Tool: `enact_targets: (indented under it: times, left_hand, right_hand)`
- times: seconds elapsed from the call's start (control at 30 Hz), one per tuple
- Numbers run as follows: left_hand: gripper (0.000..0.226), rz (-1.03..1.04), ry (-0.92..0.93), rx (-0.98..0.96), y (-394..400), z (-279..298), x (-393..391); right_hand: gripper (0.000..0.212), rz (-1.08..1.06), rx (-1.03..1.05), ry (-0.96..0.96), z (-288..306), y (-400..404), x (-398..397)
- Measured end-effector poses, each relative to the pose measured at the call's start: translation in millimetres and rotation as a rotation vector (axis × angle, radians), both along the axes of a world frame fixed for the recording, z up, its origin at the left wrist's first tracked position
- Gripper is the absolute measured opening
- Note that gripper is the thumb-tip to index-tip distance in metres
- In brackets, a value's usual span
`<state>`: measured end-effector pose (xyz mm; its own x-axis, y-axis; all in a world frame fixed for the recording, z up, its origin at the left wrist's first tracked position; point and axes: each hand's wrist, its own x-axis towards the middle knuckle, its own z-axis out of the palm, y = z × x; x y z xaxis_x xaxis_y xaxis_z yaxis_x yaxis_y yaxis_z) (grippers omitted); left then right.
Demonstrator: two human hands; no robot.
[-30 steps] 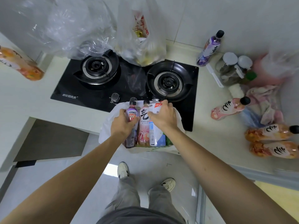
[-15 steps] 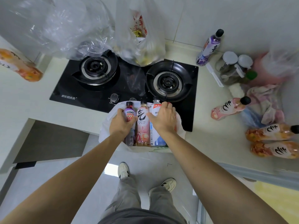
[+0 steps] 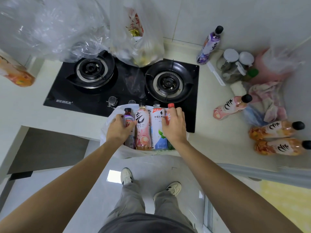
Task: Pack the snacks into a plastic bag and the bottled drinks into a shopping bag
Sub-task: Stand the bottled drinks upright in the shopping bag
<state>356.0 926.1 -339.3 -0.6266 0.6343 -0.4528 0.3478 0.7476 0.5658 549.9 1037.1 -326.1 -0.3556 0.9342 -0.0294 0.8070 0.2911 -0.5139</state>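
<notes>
A white shopping bag (image 3: 107, 140) hangs at the counter's front edge, below the stove. Several bottles stand in it: a dark purple one (image 3: 128, 117), a pink one (image 3: 142, 126), a white and blue one (image 3: 157, 125) and a red-capped one (image 3: 170, 107). My left hand (image 3: 118, 130) grips the purple bottle at the bag's left rim. My right hand (image 3: 174, 126) curls round the red-capped bottle at the right side. A clear plastic bag with snacks (image 3: 137, 34) stands behind the stove.
A black two-burner gas stove (image 3: 121, 83) sits just behind the bag. Loose bottles lie on the counter: purple (image 3: 208, 46), pink (image 3: 230, 107), two orange (image 3: 276, 130) at right, one orange (image 3: 16, 73) far left. Jars (image 3: 234, 64) and cloth (image 3: 267, 101) crowd the right corner. Crumpled clear plastic (image 3: 50, 26) fills the back left.
My hands have spread apart: the right slid from the white bottle to the red-capped one, the left stays at the purple bottle. The bottles stand more upright in the bag.
</notes>
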Motion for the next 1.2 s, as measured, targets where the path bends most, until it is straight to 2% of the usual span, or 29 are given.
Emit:
enact_targets:
  times: [0.1,0.23,0.33,0.53,0.6,0.73,0.9,1.0,1.1,1.2]
  left_hand:
    - [0.068,-0.035,0.034,-0.003,-3,3,4]
    - [0.061,-0.069,0.047,-0.004,-5,3,9]
    - [0.057,-0.066,0.048,0.000,-4,5,11]
    - [0.055,-0.046,0.061,0.010,-5,3,16]
    - [0.056,-0.042,0.068,0.014,-4,3,17]
    - [0.054,-0.038,0.079,0.012,-4,2,18]
    - [0.052,-0.018,0.088,0.041,-3,3,20]
    - [0.054,-0.008,0.085,0.045,-2,4,22]
    - [0.057,0.018,0.057,0.031,0,7,24]
    - [0.071,0.028,0.036,0.009,2,8,24]
  right_hand:
    - [0.033,-0.051,-0.080,-0.039,1,2,29]
    - [0.044,-0.031,-0.292,-0.170,-2,7,61]
    - [0.047,0.002,-0.374,-0.202,-3,8,73]
    - [0.030,0.025,-0.363,-0.286,-9,15,83]
    - [0.012,-0.041,-0.375,-0.213,-10,19,85]
    - [0.028,-0.247,-0.530,-0.032,-12,28,81]
    - [0.018,-0.435,-0.685,0.302,-9,34,69]
    - [0.013,-0.490,-0.691,0.429,-5,43,61]
    - [0.016,-0.509,-0.688,0.528,3,49,52]
    - [0.014,-0.472,-0.677,0.624,15,51,44]
